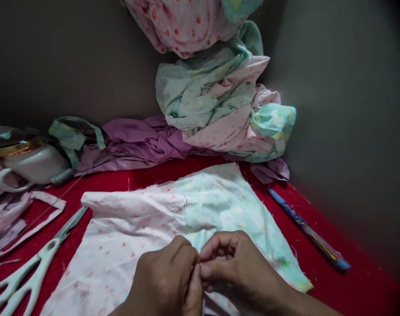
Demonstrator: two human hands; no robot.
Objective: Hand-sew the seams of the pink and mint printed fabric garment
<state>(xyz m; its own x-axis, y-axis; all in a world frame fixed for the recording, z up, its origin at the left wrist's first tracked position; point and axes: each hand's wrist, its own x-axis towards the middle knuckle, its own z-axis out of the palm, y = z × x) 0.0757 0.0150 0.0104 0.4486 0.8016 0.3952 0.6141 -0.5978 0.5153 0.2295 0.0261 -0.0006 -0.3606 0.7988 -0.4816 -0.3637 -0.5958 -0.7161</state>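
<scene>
My left hand (168,274) and my right hand (236,261) meet at the fingertips low in the middle of the head view. Both are closed, thumbs and fingers pinched together; whatever lies between them is too small or hidden to make out. Beneath them a patchwork cloth (143,224) is spread out, its left part white-pink with red dots and its right part pale green with yellow patches. A seam with loose threads joins the two parts. The cloth's near edge is partly covered by my hands.
White-handled scissors (43,261) lie at left on the red surface (331,281). A plastic packet (308,228) with coloured strands rests at right. Behind are a white cup (38,164), purple cloth (143,136) and a tall heap of crumpled fabric (213,96) against grey walls.
</scene>
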